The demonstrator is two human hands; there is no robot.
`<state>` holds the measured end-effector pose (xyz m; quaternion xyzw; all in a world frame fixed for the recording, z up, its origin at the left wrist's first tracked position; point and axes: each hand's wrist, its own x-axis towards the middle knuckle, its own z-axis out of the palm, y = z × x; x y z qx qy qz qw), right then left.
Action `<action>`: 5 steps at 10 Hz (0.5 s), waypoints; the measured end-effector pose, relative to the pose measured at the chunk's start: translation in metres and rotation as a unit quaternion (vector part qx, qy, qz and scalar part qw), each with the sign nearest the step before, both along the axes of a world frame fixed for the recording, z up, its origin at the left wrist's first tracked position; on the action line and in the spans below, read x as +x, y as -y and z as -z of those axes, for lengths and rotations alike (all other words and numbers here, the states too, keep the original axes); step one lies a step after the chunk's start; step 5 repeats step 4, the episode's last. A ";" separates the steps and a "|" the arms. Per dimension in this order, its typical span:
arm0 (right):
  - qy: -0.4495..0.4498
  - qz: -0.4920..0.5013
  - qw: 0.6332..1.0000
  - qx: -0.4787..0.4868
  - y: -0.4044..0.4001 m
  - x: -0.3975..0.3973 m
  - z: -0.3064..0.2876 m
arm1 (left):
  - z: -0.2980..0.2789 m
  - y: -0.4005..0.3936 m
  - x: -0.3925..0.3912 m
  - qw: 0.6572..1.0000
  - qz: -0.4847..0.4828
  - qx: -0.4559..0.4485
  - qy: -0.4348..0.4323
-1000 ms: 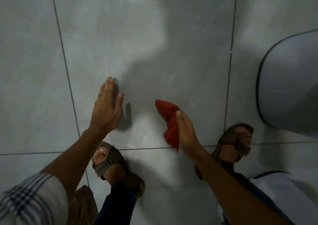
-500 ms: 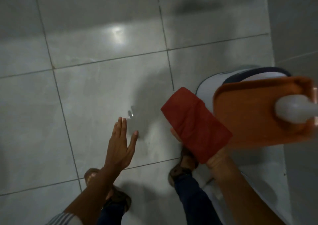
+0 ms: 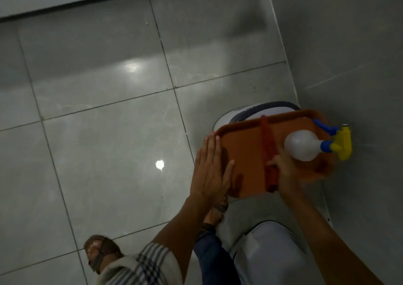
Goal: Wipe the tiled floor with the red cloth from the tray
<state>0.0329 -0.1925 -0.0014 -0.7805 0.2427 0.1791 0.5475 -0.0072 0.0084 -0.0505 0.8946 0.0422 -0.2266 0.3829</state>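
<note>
An orange tray (image 3: 244, 151) rests on a white seat at the right. The red cloth (image 3: 268, 151), folded into a narrow strip, lies across the tray from its far rim to its near edge. My right hand (image 3: 285, 175) holds the cloth's near end, thumb on top. My left hand (image 3: 209, 171) lies flat, fingers together, against the tray's left edge. The grey tiled floor (image 3: 104, 145) spreads to the left.
A white spray bottle (image 3: 303, 145) with a yellow and blue trigger head lies on the tray's right side. A white chair seat (image 3: 272, 252) is below the tray. My sandalled feet (image 3: 100, 252) stand at the bottom. A grey wall (image 3: 349, 45) rises at the right.
I have risen from the floor and turned right. My right hand carried the red cloth up and laid it on the tray. My left hand moved from the floor to the tray's edge.
</note>
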 end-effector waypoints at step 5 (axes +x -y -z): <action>0.076 -0.256 0.919 -0.289 -0.027 -0.087 0.025 | 0.006 -0.071 -0.074 0.997 0.050 0.053 -0.021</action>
